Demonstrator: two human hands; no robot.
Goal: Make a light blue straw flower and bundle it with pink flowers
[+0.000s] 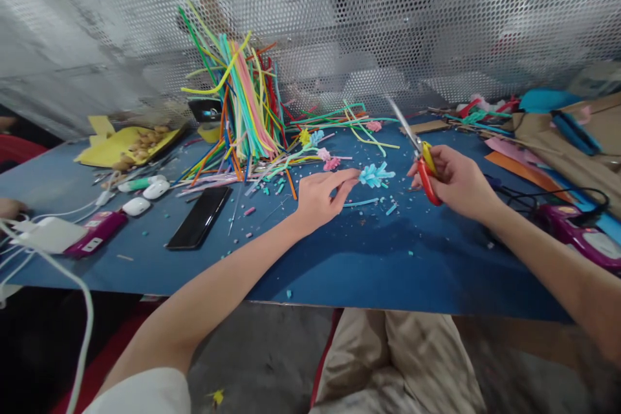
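Note:
Between the thumb and fingers of my left hand (323,199) is a light blue pipe-cleaner flower (374,175), its fluffy end pointing right. My right hand (456,180) grips scissors (425,174) by their red and yellow handles, with the blades pointing up and to the left, away from the flower. Below the flower lie cut blue pipe-cleaner pieces (361,202). Left of it, behind my left hand, are small finished-looking flowers in yellow, blue and pink (331,163) on green stems.
A tall bundle of coloured pipe cleaners (250,103) stands against the perforated metal panel (339,26). A black phone (200,217), white cables (80,310) and a purple power strip (94,233) lie to the left. Cardboard (548,129) and another purple power strip (582,229) are at right.

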